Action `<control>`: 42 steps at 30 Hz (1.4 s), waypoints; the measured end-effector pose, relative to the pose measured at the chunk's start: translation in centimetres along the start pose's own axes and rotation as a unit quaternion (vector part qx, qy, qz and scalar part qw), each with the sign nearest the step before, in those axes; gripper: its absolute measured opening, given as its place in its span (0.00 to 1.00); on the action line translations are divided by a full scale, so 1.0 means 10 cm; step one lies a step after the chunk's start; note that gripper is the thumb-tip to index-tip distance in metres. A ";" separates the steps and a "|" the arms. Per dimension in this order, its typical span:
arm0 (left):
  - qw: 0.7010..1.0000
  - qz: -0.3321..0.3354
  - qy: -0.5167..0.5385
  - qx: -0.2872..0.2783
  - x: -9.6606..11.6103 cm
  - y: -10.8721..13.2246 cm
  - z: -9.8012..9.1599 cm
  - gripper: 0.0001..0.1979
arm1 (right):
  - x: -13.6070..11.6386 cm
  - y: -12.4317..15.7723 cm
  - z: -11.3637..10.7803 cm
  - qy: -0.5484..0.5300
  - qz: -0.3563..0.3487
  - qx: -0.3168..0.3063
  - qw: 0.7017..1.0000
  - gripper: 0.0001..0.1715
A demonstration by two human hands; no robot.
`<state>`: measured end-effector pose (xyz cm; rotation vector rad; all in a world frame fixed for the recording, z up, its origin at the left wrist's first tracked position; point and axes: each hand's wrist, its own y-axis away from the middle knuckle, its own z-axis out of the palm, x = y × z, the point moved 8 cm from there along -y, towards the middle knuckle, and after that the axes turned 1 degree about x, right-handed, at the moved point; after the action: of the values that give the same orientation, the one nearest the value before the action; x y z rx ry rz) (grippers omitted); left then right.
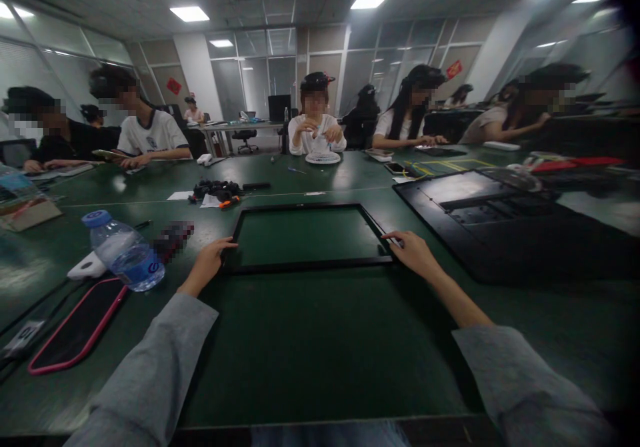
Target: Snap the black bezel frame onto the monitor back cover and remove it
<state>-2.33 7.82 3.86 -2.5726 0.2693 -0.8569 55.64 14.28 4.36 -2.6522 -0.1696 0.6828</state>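
A thin black rectangular frame [306, 265] lies flat on the green table [310, 353] in front of me. My left hand [213, 259] grips its near left corner, fingers curled over the edge. My right hand [413, 252] holds the near right corner, thumb and fingers closed on the rim. Both arms wear grey sleeves.
A water bottle [125, 252] and a phone in a pink case [75, 327] lie at my left. A large black panel [500, 220] sits at the right. Small tools [217, 190] lie beyond the frame. Several people sit around the far side.
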 end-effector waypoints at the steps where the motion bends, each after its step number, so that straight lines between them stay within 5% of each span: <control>1: 1.000 0.005 0.004 -0.011 0.00 0.01 0.00 0.22 | 0.02 -0.01 -0.02 -0.017 0.003 -0.008 1.000 0.19; 7: 0.999 -0.006 0.025 -0.044 -0.05 0.05 -0.03 0.20 | 0.21 0.01 -0.13 -0.221 0.074 -0.064 0.970 0.27; 15: 0.999 0.002 0.010 -0.045 -0.07 0.06 -0.02 0.24 | 0.18 0.10 -0.32 -0.398 0.125 -0.091 0.904 0.25; 21: 0.999 -0.012 0.038 -0.020 -0.06 0.07 -0.02 0.23 | 0.08 0.10 -0.35 -0.384 0.068 -0.097 0.916 0.41; 27: 0.995 -0.026 0.082 -0.043 0.02 0.07 -0.06 0.26 | 0.02 0.08 -0.53 -0.357 0.064 -0.013 0.932 0.36; 30: 0.991 -0.015 0.126 -0.048 0.11 0.06 -0.10 0.33 | -0.06 0.10 -0.59 -0.361 0.051 -0.033 0.931 0.37; 35: 0.987 -0.005 0.153 0.055 0.26 0.04 -0.24 0.32 | -0.13 0.12 -0.77 -0.347 0.031 0.032 0.937 0.30; 42: 0.967 0.027 -0.053 0.250 0.69 0.12 -0.67 0.20 | -0.10 0.14 -1.06 -0.366 0.029 0.196 0.909 0.27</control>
<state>-0.98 2.45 11.83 -2.1192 0.0770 -0.6623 59.92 9.13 12.78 -1.9164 -0.1369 1.5284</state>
